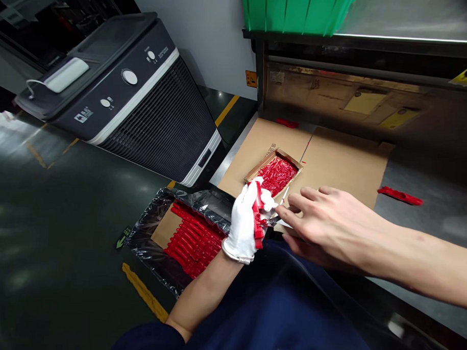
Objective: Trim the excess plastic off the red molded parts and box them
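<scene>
My left hand (244,224), in a white glove, grips a long red plastic part (258,222) upright above my lap. My bare right hand (320,219) is closed on a small metal-tipped tool (273,220), mostly hidden by the fingers. The tool's tip is at the side of the red part, and I cannot tell its exact kind. Just beyond my left hand, a shallow wooden tray (252,173) holds many small red plastic scraps (277,172). To the left, a box lined with black plastic (147,228) contains rows of similar red parts (195,240).
The tray rests on a cardboard sheet (343,158) over a metal worktop (438,223). Single red parts lie at the worktop's right (400,195) and far edge (287,124). A dark air cooler (155,116) stands left; a green bin (296,14) sits on the shelf above.
</scene>
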Available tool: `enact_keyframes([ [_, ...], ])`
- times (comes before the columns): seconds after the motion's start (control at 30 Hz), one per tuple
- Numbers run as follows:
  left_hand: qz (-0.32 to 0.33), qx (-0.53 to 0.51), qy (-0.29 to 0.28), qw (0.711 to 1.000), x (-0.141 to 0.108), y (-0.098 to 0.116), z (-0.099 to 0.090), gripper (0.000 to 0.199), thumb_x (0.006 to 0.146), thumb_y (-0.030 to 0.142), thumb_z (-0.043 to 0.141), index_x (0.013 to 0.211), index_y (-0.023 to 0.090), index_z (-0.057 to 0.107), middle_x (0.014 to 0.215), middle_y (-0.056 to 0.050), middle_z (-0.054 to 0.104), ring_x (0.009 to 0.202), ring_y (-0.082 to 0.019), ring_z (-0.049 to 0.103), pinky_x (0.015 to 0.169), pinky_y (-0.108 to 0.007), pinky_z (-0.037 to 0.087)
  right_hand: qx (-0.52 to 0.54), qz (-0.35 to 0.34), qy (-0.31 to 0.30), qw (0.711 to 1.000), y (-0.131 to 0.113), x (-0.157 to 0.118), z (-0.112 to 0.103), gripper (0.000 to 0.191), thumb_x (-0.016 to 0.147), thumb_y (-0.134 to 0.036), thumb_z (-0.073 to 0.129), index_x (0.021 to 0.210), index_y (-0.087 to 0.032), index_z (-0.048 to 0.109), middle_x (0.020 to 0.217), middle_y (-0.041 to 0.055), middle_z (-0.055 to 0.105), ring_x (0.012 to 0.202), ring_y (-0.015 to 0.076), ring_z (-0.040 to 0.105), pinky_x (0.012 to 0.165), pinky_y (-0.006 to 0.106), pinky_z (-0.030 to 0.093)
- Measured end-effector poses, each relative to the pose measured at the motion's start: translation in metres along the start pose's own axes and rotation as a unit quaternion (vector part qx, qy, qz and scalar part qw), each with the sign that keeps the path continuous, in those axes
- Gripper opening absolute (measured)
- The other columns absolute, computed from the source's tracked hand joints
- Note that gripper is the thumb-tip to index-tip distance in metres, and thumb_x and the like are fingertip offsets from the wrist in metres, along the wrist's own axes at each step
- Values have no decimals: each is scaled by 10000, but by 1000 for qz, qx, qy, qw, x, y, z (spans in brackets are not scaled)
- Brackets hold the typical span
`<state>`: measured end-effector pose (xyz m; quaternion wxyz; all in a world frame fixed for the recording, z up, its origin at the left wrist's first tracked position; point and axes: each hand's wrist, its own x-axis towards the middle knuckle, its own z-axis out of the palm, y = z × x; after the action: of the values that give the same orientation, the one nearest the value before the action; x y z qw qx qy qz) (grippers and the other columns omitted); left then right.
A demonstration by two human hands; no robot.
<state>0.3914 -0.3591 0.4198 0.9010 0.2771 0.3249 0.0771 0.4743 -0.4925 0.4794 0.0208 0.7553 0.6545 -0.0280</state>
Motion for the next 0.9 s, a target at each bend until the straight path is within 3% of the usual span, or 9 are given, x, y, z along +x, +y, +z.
enact_keyframes([
  [0.1, 30, -14, -38, 999, 1, -5, 0, 279, 953, 319, 529, 723, 191, 435, 595, 41, 415, 471, -71, 385, 435, -191, 328, 33, -3, -1, 999, 1, -3, 10, 233, 914, -336, 426, 896, -184, 602, 765, 38, 596, 584, 146, 494, 536, 321, 131],
  [0.2, 30, -12, -22, 999, 2, -8, -1, 305, 946, 324, 545, 702, 191, 420, 570, 49, 394, 452, -68, 370, 427, -191, 316, 58, -9, 5, 998, 2, -7, 20, 249, 945, -343, 419, 872, -182, 595, 725, 14, 589, 526, 115, 450, 515, 307, 109],
  [0.4, -60, -77, -69, 993, 7, -3, -7, 176, 949, 291, 554, 822, 174, 520, 605, 50, 422, 478, -64, 404, 461, -176, 345, 35, 14, 6, 999, 0, -10, 14, 257, 951, -384, 419, 883, -192, 576, 695, 9, 561, 492, 119, 414, 517, 309, 91],
  [0.5, -85, -95, -99, 987, 8, 2, -8, 159, 959, 307, 538, 890, 166, 565, 640, 35, 455, 512, -68, 445, 474, -170, 357, 42, 19, 4, 999, -1, -9, 6, 267, 941, -414, 426, 893, -195, 571, 758, 27, 578, 579, 150, 489, 543, 314, 169],
  [0.67, -62, -75, -79, 992, 4, 4, 0, 228, 994, 302, 457, 878, 152, 583, 616, 30, 445, 489, -69, 414, 463, -173, 344, 19, 41, 1, 999, -7, -7, 0, 304, 950, -404, 389, 857, -180, 573, 814, 64, 596, 698, 201, 549, 643, 352, 274],
  [0.8, -47, -61, -43, 996, 4, 0, 3, 248, 1010, 294, 418, 870, 155, 569, 606, 41, 406, 473, -62, 374, 465, -166, 333, 2, 33, 11, 999, -9, -5, 3, 263, 927, -387, 442, 860, -178, 586, 817, 68, 603, 693, 208, 550, 640, 358, 269],
  [0.9, -50, -62, -48, 996, 4, -5, -1, 189, 989, 292, 475, 876, 165, 558, 617, 44, 409, 479, -62, 368, 464, -163, 324, -10, 12, 26, 1000, -9, -5, 8, 230, 933, -341, 457, 873, -173, 603, 767, 52, 592, 653, 196, 539, 605, 349, 238],
])
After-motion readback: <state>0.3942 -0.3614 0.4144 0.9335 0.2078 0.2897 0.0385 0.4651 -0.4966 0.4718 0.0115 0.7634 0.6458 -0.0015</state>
